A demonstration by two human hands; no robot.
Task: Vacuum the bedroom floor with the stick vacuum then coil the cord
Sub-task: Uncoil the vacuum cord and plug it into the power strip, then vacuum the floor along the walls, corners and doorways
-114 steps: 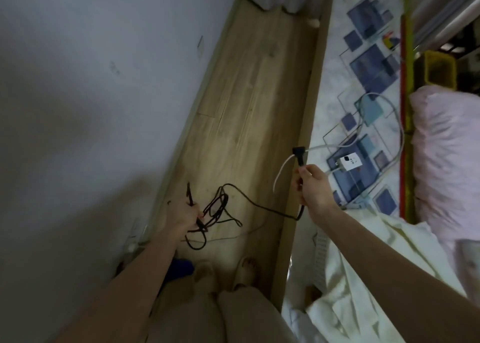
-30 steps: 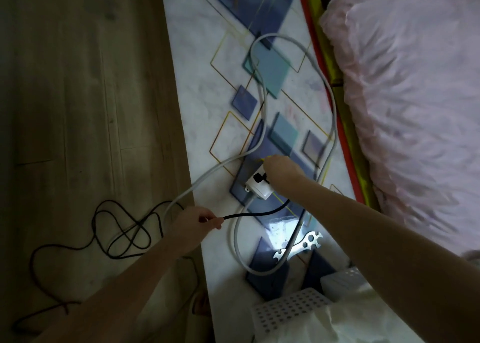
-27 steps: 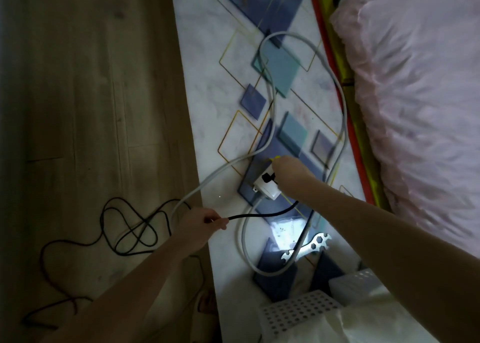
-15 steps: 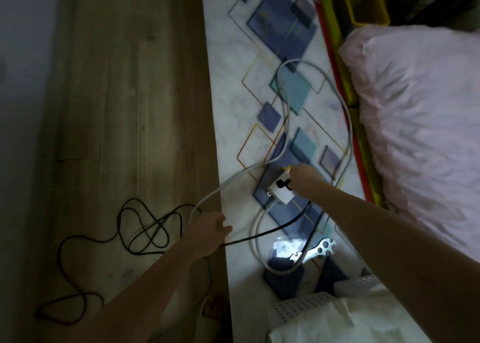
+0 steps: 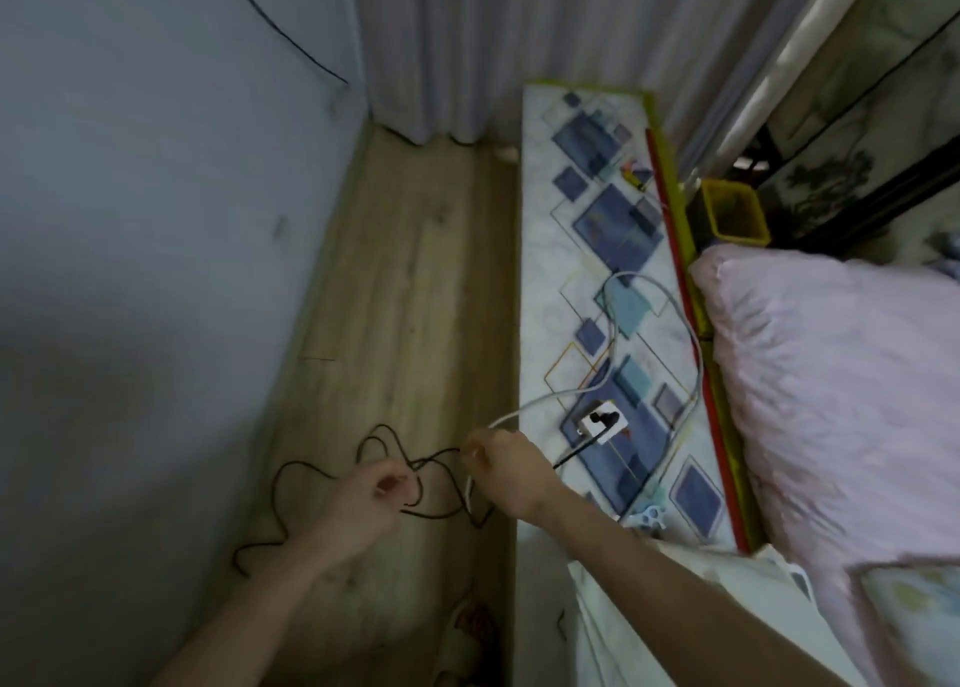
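Note:
A thin black cord lies in loose loops on the wood floor. Its black plug sits in a white socket block on the patterned ledge. From the plug the cord runs left to my right hand, which is closed on it at the ledge's edge. My left hand hovers over the floor loops with its fingers curled around a strand of the same cord. No vacuum is in view.
The socket block's grey cable loops across the ledge and drops off its edge by my right hand. A grey wall and curtain close in the narrow floor strip. Pink bedding, a yellow bin and a small wrench lie right.
My right hand has left the socket block and come back to the cord at the ledge's edge. My left hand has shifted left over the floor loops. The plug stays in the socket.

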